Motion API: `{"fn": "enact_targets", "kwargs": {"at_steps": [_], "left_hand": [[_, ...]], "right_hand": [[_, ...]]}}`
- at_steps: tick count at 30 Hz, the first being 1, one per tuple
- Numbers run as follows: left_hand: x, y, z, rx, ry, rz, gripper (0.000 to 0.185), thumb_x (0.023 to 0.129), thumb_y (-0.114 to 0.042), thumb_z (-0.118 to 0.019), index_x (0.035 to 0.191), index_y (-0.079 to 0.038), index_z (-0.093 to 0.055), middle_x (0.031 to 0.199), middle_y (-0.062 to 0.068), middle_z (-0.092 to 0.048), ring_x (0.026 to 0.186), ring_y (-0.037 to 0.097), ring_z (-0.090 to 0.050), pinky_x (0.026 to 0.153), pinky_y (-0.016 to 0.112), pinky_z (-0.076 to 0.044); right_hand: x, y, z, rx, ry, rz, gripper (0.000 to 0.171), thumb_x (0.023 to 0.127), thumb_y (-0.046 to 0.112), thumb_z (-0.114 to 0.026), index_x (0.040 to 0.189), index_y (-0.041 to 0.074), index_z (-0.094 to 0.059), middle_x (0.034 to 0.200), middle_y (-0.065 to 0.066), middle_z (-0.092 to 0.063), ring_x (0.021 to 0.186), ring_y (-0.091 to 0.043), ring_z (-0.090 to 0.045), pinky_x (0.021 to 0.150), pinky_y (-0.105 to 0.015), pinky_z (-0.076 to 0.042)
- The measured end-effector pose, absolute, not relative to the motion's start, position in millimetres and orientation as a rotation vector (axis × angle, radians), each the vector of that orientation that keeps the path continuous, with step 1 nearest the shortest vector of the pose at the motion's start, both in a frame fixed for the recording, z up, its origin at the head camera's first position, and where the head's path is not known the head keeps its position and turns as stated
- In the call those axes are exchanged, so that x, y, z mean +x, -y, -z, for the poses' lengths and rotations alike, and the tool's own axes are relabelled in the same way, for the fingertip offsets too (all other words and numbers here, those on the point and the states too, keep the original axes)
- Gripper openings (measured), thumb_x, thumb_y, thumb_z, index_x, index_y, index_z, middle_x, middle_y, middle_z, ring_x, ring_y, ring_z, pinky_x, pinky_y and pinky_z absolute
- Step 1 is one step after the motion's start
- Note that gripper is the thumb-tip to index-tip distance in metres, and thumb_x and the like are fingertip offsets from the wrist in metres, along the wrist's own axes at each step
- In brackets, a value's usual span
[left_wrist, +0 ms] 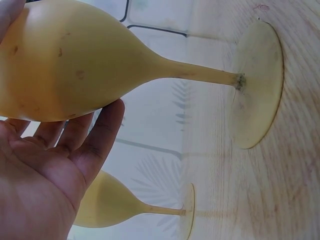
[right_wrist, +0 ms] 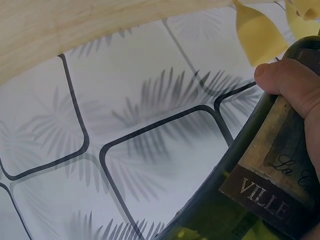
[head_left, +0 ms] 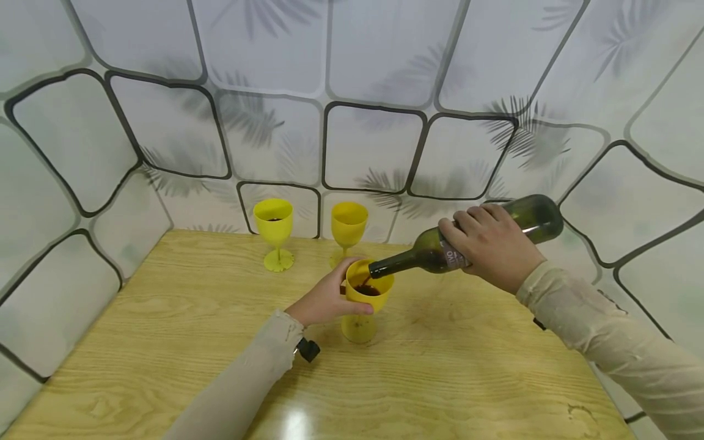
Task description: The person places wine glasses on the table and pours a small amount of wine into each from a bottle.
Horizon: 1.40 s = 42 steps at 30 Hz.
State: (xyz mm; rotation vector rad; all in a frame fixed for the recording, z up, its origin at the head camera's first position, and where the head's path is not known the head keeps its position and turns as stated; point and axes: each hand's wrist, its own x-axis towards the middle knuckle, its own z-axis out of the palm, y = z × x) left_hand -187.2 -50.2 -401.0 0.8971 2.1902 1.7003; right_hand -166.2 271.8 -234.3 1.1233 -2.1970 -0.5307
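My right hand [head_left: 486, 244] grips a dark green wine bottle [head_left: 536, 217] round its labelled body, tilted with the neck down to the left. The bottle's mouth is over the rim of a yellow goblet [head_left: 379, 301], and a thin dark red stream falls into it. Dark red liquid [head_left: 367, 289] lies in the bowl. My left hand [head_left: 330, 297] holds this goblet by the bowl, thumb in front and fingers behind. In the left wrist view the goblet's foot [left_wrist: 260, 85] is at the table surface. The right wrist view shows the bottle's label [right_wrist: 272, 190] under my thumb.
Behind, near the wall, stand two more yellow goblets: the left one [head_left: 273, 223] has dark liquid in it, the other [head_left: 349, 221] is just behind my left hand. The wooden table [head_left: 165, 342] meets a patterned wall [head_left: 374, 146] at the back.
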Motion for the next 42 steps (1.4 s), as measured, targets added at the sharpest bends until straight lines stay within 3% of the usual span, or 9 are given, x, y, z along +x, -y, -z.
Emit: {"fn": "enact_targets", "kwargs": {"at_steps": [13,23,42], "left_hand": [[-188,50,402,0.884,-2.181,-1.702,0.094,0.080,-0.050,-0.088,0.155,-0.035,-0.033,0.140,-0.004,-0.055,0.123,0.018,-0.057,0.102,0.042,-0.051],[-188,50,400,0.903,-2.235,-1.668,0.096,0.083,-0.042,-0.088,0.158,-0.026,-0.031,0.144,-0.003,-0.053,0.126,0.018,-0.055,0.104,0.044,-0.048],[-189,51,401,0.887,-2.196,-1.685,0.095,0.083,-0.043,-0.088,0.158,-0.028,-0.031,0.144,-0.001,-0.053,0.125,0.019,-0.055,0.104,0.044,-0.049]], "right_hand": [[-167,-265,232,1.133,2.152,0.534,0.077,0.057,0.012,-0.098,0.121,0.002,-0.055,0.099,-0.019,-0.061,0.090,-0.041,-0.064,0.087,-0.056,-0.053],[-166,-264,231,1.127,2.128,0.564,0.068,0.065,0.006,-0.095,0.121,0.002,-0.057,0.098,-0.018,-0.061,0.091,-0.041,-0.063,0.087,-0.056,-0.051],[-168,-260,228,1.136,2.104,0.597,0.071,0.066,0.006,-0.096,0.123,0.002,-0.055,0.101,-0.019,-0.060,0.094,-0.041,-0.063,0.087,-0.056,-0.053]]}}
